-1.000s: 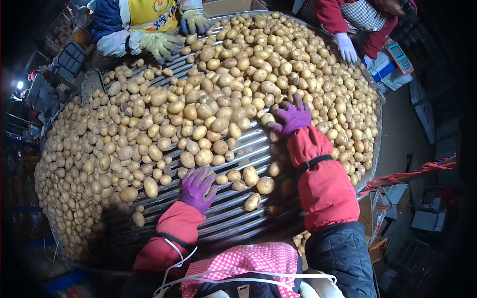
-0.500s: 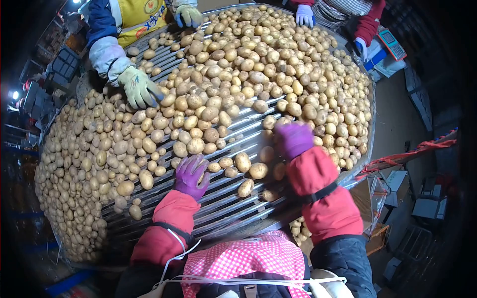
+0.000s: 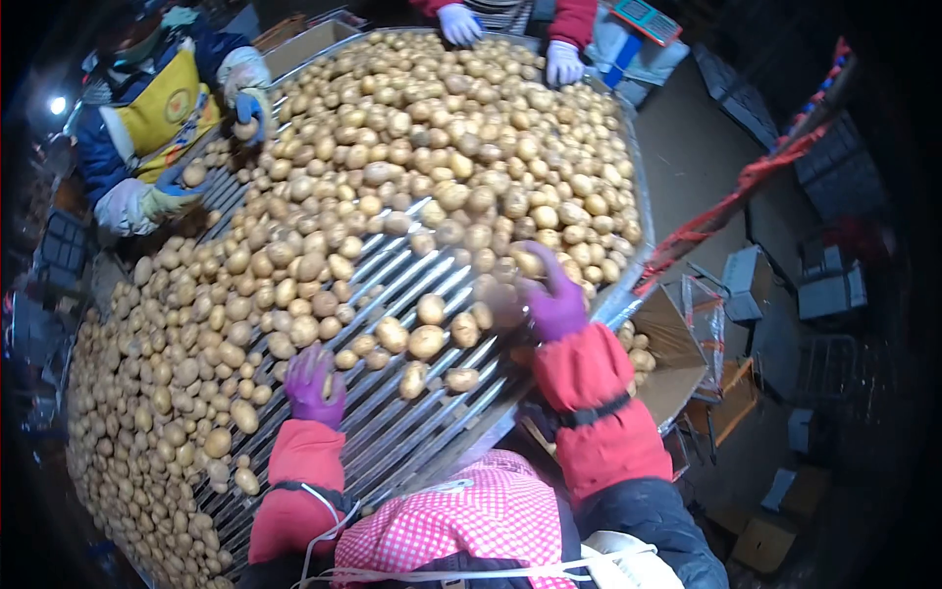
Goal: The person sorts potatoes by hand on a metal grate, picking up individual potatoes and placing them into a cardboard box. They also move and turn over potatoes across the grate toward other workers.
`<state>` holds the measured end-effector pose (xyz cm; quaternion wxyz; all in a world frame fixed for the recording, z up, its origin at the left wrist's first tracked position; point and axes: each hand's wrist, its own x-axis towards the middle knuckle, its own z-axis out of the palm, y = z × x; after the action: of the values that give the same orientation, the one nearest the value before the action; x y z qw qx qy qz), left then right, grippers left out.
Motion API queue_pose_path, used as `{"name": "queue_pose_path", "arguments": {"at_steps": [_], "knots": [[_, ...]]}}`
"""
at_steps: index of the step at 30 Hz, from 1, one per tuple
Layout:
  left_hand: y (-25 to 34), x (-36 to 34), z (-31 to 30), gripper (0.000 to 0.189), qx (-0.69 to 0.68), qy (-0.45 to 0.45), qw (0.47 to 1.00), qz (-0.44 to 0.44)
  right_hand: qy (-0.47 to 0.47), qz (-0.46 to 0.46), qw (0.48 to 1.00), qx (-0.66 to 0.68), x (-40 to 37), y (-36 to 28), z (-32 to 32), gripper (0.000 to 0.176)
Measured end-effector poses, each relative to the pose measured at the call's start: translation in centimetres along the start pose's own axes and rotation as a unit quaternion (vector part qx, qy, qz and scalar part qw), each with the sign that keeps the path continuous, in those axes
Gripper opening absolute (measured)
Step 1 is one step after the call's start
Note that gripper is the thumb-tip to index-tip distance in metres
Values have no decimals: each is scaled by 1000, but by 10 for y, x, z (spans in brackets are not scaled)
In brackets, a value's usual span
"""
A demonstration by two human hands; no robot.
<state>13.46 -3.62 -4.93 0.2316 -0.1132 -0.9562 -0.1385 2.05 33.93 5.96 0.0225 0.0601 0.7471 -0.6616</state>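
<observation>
Many potatoes (image 3: 422,128) lie heaped on a slatted metal table (image 3: 392,417). My left hand (image 3: 315,387), in a purple glove, rests at the edge of the pile with its fingers bent over; a potato shows by its thumb side. My right hand (image 3: 552,297), also purple-gloved, has its thumb and fingers around a potato (image 3: 528,261) at the right of the bare slats. Several loose potatoes (image 3: 426,342) sit on the slats between my hands.
A co-worker in a yellow apron (image 3: 177,108) holds potatoes at the left. Another person's white-gloved hands (image 3: 563,63) touch the far edge. A red-wrapped pole (image 3: 751,177) slants at the right, above a cardboard box (image 3: 667,353) with potatoes.
The view has turned and shifted right. My right hand now has a potato at its fingertips. The co-worker in yellow has lifted potatoes off the pile.
</observation>
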Motion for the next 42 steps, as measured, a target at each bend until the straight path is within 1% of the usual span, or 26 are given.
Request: {"name": "queue_pose_path", "arguments": {"at_steps": [1, 2, 3, 5, 7, 10, 11, 12, 13, 14, 15, 16, 18, 20, 22, 23, 24, 25, 29, 33, 35, 37, 38, 39, 40, 42], "knots": [[3, 2, 3, 39, -10, -4, 1000, -2, 88, -107, 989, -59, -6, 22, -39, 47], [4, 3, 1, 39, -13, -9, 1000, -7, 170, -84, 982, -20, -10, 44, -82, 51], [4, 2, -3, 40, -12, -16, 1000, -13, 234, -139, 961, -49, -16, 63, -134, 48], [5, 4, -6, 40, 7, -24, 1000, -8, 289, -108, 951, -15, -23, 73, -219, 56], [11, 6, -7, 41, 21, -15, 1000, -4, 354, -115, 907, -197, -11, 105, -303, 60], [10, 9, -7, 43, 12, -9, 1000, -1, 382, 48, 853, -353, 13, 122, -338, 63], [10, 8, -6, 45, 32, -15, 999, -3, 335, -111, 815, -460, 26, 145, -337, 58], [10, 5, -5, 42, 28, -21, 999, -15, 246, -75, 910, -326, 21, 103, -284, 56], [10, 3, -4, 39, 24, -25, 999, -27, 148, -35, 972, -181, 13, 52, -216, 55], [8, 4, -4, 36, 21, -26, 999, -40, 146, -194, 931, -272, 24, 90, -193, 51], [9, 6, -5, 36, 17, -21, 999, -31, 88, -97, 948, -289, 9, 39, -129, 46], [9, 8, -6, 36, 12, -16, 999, -28, 33, -293, 866, -404, 24, 68, -104, 46], [10, 8, -9, 37, 11, -7, 999, -31, -92, -302, 845, -431, 31, 43, -32, 53], [11, 12, -12, 36, -19, -11, 998, -56, -153, -365, 814, -425, 48, 28, 30, 51], [10, 15, -19, 34, -16, -38, 997, -65, -159, -418, 807, -385, 77, 27, 82, 42], [10, 14, -19, 35, -13, -43, 996, -72, -205, -351, 810, -422, 93, 21, 99, 35], [9, 13, -19, 35, -14, -49, 996, -78, -243, -173, 787, -539, 100, 2, 119, 32], [8, 14, -20, 36, -21, -47, 996, -76, -259, -98, 756, -593, 108, -3, 133, 31], [5, 13, -20, 36, -33, -37, 996, -77, -214, -114, 750, -615, 116, 25, 136, 28], [2, 9, -18, 36, -43, -27, 995, -85, -161, -51, 776, -607, 115, 31, 126, 25], [3, 10, -18, 35, -42, -23, 995, -86, -130, -123, 796, -579, 115, 17, 135, 24], [4, 9, -17, 33, -34, -26, 995, -85, -185, -327, 796, -475, 103, -11, 171, 30], [5, 8, -17, 33, -32, -28, 996, -84, -231, -442, 746, -441, 95, -27, 198, 31], [3, 7, -14, 33, -30, -28, 996, -82, -309, -381, 774, -401, 83, -37, 237, 35], [0, 5, -10, 34, -26, -28, 996, -80, -267, -535, 715, -363, 59, -25, 267, 37], [-2, 2, -8, 33, -42, -35, 995, -82, -287, -598, 639, -389, 41, -7, 322, 44]]}}
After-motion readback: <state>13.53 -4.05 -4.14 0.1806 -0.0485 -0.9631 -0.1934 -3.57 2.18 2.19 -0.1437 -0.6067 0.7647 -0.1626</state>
